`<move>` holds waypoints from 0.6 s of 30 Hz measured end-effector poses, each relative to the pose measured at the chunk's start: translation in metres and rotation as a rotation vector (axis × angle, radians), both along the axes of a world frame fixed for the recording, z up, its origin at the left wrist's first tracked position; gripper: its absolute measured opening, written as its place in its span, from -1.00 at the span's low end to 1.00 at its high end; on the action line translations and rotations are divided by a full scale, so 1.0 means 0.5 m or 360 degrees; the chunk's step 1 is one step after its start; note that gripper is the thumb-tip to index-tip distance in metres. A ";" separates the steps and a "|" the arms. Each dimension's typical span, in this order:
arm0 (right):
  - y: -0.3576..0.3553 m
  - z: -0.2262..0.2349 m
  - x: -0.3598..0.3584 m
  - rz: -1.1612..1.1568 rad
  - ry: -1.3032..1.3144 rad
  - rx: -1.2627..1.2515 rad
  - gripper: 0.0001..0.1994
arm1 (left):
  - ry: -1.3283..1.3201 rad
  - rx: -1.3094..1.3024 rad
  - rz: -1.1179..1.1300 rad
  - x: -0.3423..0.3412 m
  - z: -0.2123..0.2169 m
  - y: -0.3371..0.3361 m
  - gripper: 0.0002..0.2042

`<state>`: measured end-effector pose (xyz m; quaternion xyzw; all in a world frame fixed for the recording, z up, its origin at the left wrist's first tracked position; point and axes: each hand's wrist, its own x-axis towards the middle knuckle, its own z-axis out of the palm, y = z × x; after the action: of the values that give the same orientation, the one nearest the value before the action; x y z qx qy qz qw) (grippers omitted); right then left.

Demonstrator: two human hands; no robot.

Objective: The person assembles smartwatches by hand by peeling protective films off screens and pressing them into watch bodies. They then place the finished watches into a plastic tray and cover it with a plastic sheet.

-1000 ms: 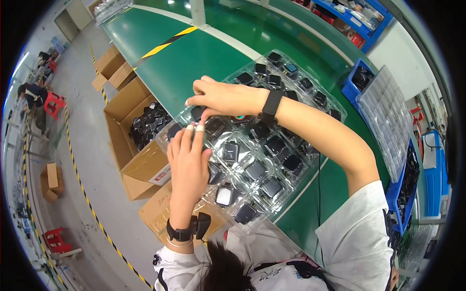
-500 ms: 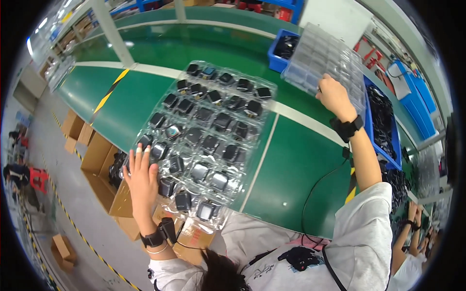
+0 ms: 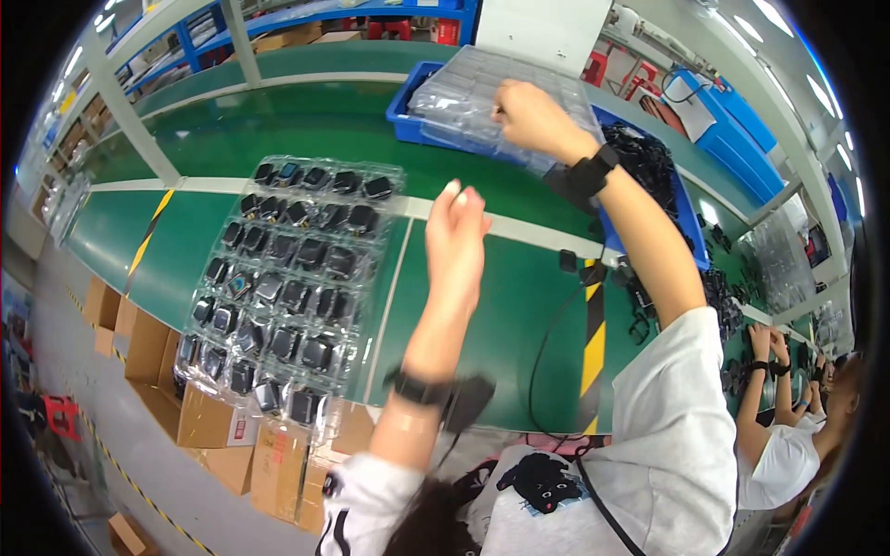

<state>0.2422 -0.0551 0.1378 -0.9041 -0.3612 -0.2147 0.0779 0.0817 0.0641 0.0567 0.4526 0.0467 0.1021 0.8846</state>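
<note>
Since half a second ago the left hand has lifted off the filled tray and now hangs in mid-air over the green counter, fingers straight and close together, holding nothing. From the head camera, the right hand reaches far across the counter and is closed on the near edge of a stack of empty clear blister trays, which rests on top of a blue bin at the far side. A black wristband sits on each wrist. To the left, well apart from both hands, lies the filled clear tray, its pockets holding rows of small dark devices, and its near end juts over the counter's edge above open cardboard boxes on the floor. A black cable trails across the counter near the person's body. At the right rim another person's hands work at the same counter.
</note>
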 end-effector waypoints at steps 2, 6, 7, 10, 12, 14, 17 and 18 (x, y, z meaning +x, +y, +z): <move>0.008 -0.007 -0.010 0.0032 0.0048 0.0000 -0.89 | 0.0150 -0.0210 0.0058 0.115 0.016 -0.048 -0.61; -0.009 -0.003 -0.010 0.0096 0.0051 0.0162 -0.91 | 0.0176 -0.0433 0.0260 0.237 -0.031 -0.094 -0.81; -0.030 0.002 -0.006 0.0101 0.0024 0.0239 -0.92 | 0.0166 -0.0444 0.0230 0.250 -0.049 -0.115 -0.81; -0.085 0.085 0.034 -0.0112 -0.0504 0.0283 -0.86 | 0.0376 -0.0495 0.0272 0.269 -0.103 -0.152 -0.86; -0.106 0.136 0.042 -0.0024 -0.0831 0.0290 -0.81 | 0.0407 -0.0405 0.0320 0.280 -0.124 -0.168 -0.85; -0.132 0.154 0.034 0.0113 -0.0874 0.0235 -0.80 | 0.0332 -0.0396 0.0310 0.292 -0.126 -0.193 -0.84; -0.085 0.156 -0.038 0.0326 -0.0949 0.0118 -0.78 | 0.0171 -0.0426 0.0366 0.323 -0.108 -0.211 -0.78; -0.065 0.149 -0.076 0.0331 -0.1019 0.0021 -0.78 | 0.0077 -0.0393 0.0346 0.329 -0.105 -0.216 -0.77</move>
<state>0.2043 -0.0877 0.2124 -0.7485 -0.4564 -0.4810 -0.0122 0.2463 -0.0440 0.0042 0.3351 0.1288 0.1798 0.9158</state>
